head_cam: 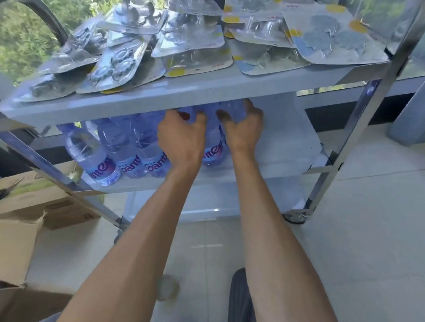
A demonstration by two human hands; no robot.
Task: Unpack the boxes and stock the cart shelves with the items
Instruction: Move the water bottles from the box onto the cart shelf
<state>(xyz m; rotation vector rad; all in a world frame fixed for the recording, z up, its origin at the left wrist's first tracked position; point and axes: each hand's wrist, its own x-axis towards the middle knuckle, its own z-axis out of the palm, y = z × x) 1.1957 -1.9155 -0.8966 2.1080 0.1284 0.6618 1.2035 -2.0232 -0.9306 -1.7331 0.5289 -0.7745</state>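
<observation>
A metal cart has a white top shelf [212,89] covered with several blister packs of hooks [191,43]. On the middle shelf [280,141] stand several clear blue water bottles [119,152] with pink-lettered labels. Both my arms reach under the top shelf. My left hand [180,135] curls over the top of one bottle. My right hand [242,127] grips the shoulder of the neighbouring bottle [213,150], at the right end of the row. The bottle caps are hidden by the top shelf.
Open cardboard boxes [0,250] sit on the floor at left, one with scissors [6,190] lying on it. A roll of tape [168,286] lies on the tiled floor between my arms. The cart's chrome posts [358,122] and wheel [295,217] stand at right.
</observation>
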